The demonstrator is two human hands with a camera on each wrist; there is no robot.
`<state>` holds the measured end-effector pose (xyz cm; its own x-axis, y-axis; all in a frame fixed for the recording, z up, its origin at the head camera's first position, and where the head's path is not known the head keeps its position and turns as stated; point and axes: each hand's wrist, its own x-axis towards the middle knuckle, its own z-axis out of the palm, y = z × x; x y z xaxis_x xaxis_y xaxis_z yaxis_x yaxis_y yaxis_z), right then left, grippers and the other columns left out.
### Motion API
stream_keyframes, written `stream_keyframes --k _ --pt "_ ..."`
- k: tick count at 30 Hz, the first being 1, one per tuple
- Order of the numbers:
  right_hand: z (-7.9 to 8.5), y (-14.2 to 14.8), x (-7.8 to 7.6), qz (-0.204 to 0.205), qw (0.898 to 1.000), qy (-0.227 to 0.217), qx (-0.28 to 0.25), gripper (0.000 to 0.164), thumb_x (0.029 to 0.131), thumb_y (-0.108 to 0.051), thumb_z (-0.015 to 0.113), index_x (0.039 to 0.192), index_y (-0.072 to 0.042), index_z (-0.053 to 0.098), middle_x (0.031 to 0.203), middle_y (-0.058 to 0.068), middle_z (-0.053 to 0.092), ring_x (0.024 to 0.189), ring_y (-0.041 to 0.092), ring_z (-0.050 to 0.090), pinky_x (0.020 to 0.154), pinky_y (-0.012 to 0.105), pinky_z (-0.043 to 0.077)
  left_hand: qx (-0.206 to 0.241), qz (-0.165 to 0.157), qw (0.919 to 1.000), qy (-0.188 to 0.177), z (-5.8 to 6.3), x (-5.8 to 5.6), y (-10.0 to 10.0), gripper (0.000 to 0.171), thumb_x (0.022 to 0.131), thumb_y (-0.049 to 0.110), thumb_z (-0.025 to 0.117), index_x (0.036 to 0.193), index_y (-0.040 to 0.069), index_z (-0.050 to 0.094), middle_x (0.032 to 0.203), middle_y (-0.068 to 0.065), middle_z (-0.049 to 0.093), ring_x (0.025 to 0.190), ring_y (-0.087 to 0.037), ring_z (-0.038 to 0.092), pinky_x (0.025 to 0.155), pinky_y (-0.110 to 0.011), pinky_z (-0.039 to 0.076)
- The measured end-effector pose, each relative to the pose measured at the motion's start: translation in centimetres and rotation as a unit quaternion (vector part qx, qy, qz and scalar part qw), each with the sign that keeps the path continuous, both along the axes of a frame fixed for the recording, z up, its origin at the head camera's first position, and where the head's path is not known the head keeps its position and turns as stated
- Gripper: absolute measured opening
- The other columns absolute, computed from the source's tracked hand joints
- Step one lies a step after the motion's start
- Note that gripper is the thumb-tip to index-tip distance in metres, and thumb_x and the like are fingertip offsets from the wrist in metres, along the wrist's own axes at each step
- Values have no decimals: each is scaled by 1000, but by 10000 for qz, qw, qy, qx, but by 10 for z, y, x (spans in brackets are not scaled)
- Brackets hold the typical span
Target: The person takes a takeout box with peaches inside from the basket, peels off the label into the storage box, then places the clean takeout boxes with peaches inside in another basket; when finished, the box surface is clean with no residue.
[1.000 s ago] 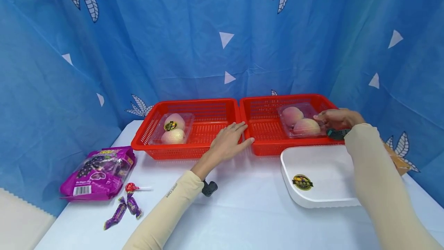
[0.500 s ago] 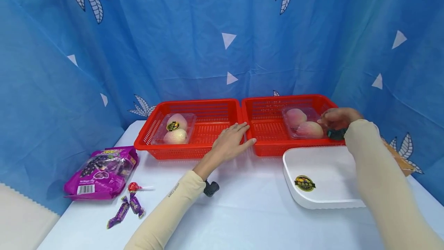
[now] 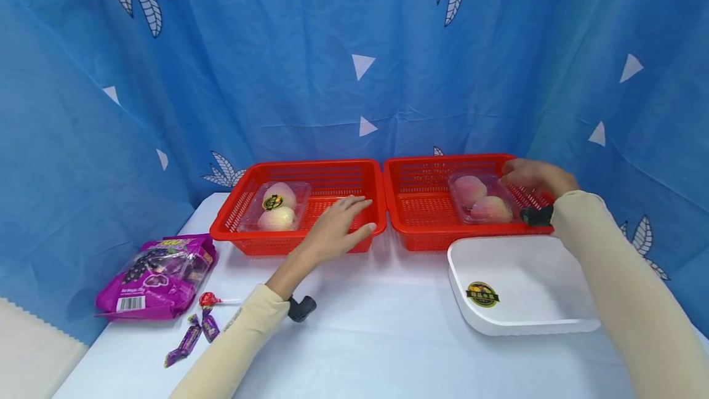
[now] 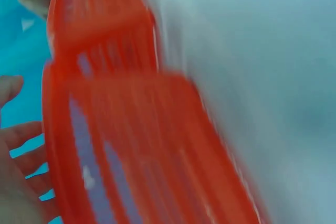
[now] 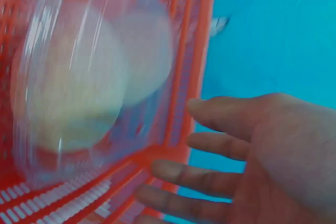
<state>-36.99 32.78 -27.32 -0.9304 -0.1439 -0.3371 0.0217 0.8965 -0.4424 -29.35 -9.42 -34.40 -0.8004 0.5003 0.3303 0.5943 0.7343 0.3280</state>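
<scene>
Peach pack (image 3: 480, 199) behind white tray (image 3: 532, 288) looks light, slick, bruisable, best held by its sides; left grip (image 3: 335, 233) and right grip (image 3: 534, 176) spread, empty.

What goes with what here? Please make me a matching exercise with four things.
1. Unstickered clear plastic peach pack
2. Stickered clear plastic peach pack
3. Rectangular white plastic tray
4. Purple plastic bag printed with grapes

A. In front of the right red plastic basket
B. Shows a barcode
C. Inside the left red plastic basket
D. Inside the right red plastic basket

Pairs: 1-D, 2-C, 3-A, 4-B
</scene>
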Motion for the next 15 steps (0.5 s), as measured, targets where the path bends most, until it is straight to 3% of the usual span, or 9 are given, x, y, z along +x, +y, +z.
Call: stream_keyframes --k 3,7,11,15 --pt "2 -21 -1 670 9932 857 420 66 92 -27 59 137 13 32 132 37 39 121 55 35 93 64 41 -11 401 9992 -7 5 5 -40 68 92 47 58 148 13 38 150 -11 38 140 -33 30 109 -62 27" --pt "1 -66 1 1229 9779 1645 385 56 94 -20 56 136 12 37 131 35 47 120 50 45 97 62 40 -169 1068 9941 -5 9 10 -102 79 89 50 60 150 8 32 153 -18 30 141 -40 23 108 -66 22" --pt "-3 -116 7 1482 9716 1843 -47 50 94 -16 57 137 6 41 127 26 54 113 40 54 93 54 47 -415 1748 9837 -101 7 10 -153 89 89 55 56 150 -1 25 153 -27 23 139 -49 19 107 -69 18" --pt "-3 -172 11 1781 9686 1657 -514 49 95 -19 58 138 -1 43 124 19 58 108 33 57 90 47 51 -473 2239 9719 -549 2 12 -189 99 89 63 48 150 -7 15 151 -34 18 135 -57 18 103 -73 17"
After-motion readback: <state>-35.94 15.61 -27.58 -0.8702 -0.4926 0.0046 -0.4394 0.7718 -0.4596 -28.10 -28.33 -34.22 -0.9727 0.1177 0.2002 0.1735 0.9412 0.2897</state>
